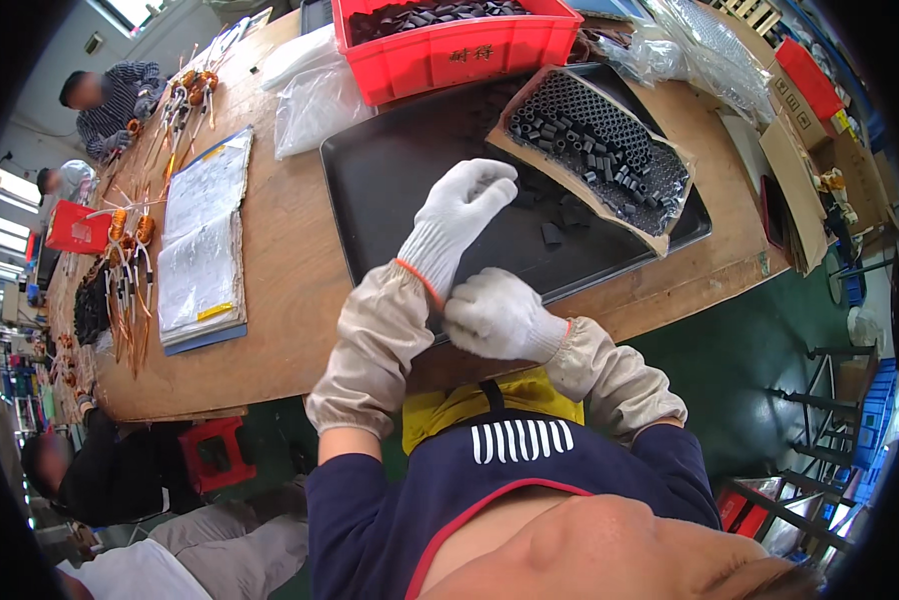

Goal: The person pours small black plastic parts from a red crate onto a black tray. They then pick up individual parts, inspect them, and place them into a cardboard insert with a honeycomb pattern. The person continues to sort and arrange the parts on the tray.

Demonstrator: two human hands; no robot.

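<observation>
white knit glove (458,222) on the left hand (465,205) is being tugged at its wrist by the right hand (498,315), fingers pinching the cuff, above the black tray's (390,190) near edge. left fingers are curling loosely, holding nothing. ferrite sleeves (595,140) are lying untouched at the tray's far-right corner.

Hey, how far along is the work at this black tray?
Done: both hands wear white gloves. In hand: the right hand tugs the left hand's glove cuff above the black tray. Left: the small black cylinders sit untouched in their torn cardboard pack.
</observation>
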